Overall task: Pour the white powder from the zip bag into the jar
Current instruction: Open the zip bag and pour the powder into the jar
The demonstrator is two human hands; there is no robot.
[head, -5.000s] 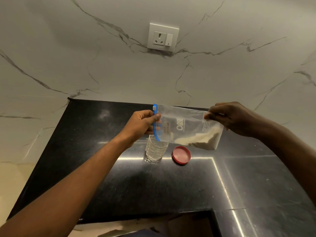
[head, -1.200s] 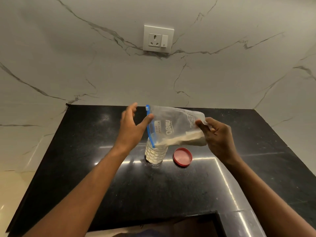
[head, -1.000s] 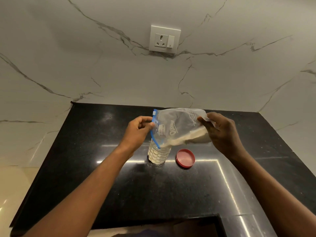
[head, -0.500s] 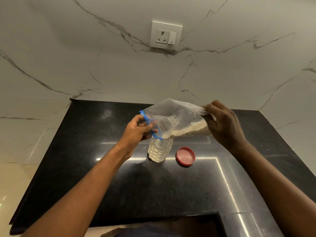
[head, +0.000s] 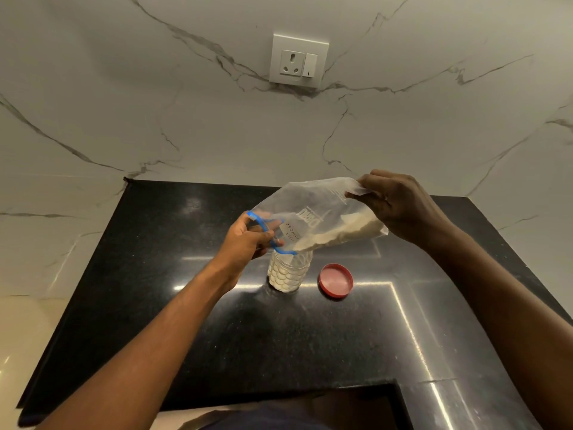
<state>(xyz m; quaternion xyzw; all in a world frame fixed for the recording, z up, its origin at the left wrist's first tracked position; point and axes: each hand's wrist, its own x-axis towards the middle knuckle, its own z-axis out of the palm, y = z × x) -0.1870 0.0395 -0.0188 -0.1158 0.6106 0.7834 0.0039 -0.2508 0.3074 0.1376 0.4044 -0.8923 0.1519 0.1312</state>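
A clear zip bag with a blue zip strip hangs tilted over a small clear jar on the black counter. White powder lies along the bag's lower edge and slopes down to the open mouth, which sits right above the jar's rim. The jar holds white powder to well over half its height. My left hand pinches the blue mouth edge of the bag. My right hand grips the bag's raised far end.
The jar's red lid lies flat on the counter just right of the jar. A marble wall with a white socket plate rises behind. The counter has a cut-out at its near edge.
My right hand has lifted the bag's far end higher, steepening the tilt. Powder has slid toward the mouth, and the jar holds more powder than before.
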